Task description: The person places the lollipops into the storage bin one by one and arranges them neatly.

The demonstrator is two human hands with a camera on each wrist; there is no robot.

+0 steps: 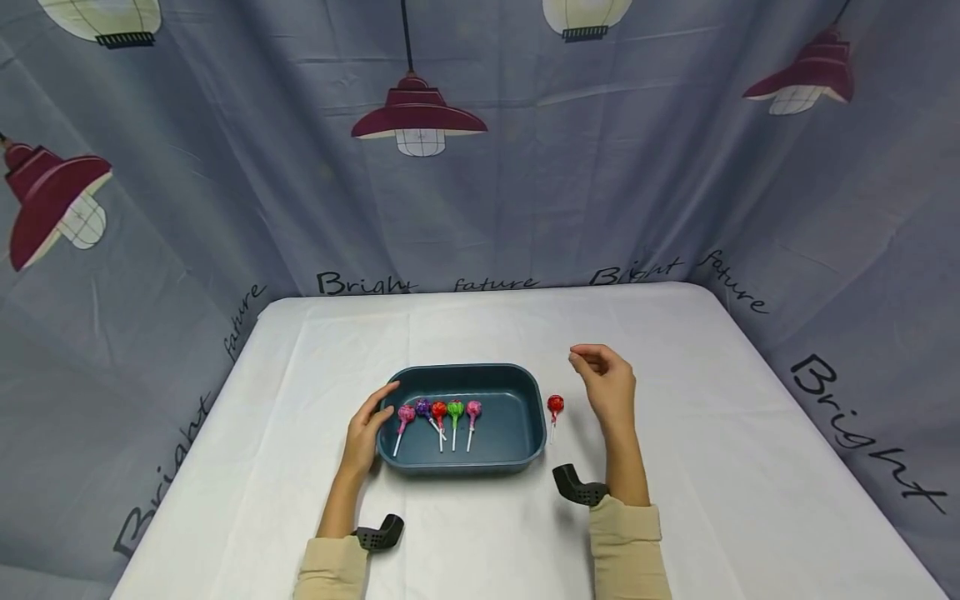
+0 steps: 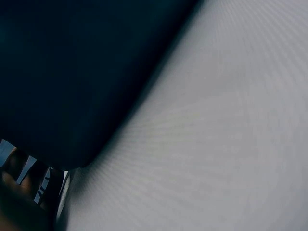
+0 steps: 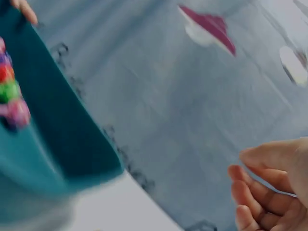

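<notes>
My left hand (image 1: 363,433) grips the left end of a dark teal tray (image 1: 510,454), with fingers at its rim. Several lollipops lie side by side inside, their sticks toward me: a pink lollipop (image 1: 406,413) at the left, then a purple lollipop (image 1: 423,407), a red lollipop (image 1: 439,410), a green lollipop (image 1: 455,408) and another pink lollipop (image 1: 473,408). Another red lollipop (image 1: 555,404) rests on the cloth just right of the tray. Beyond and right of it, my right hand (image 1: 609,386) is raised, fingers loosely bent and holding nothing. The left wrist view is mostly the tray's dark side.
A white cloth (image 1: 450,333) covers the table. Behind and on both sides hangs a grey-blue curtain (image 1: 525,183) printed with lamps and lettering. Black wrist mounts (image 1: 579,486) sit on both forearms, below beige sleeves.
</notes>
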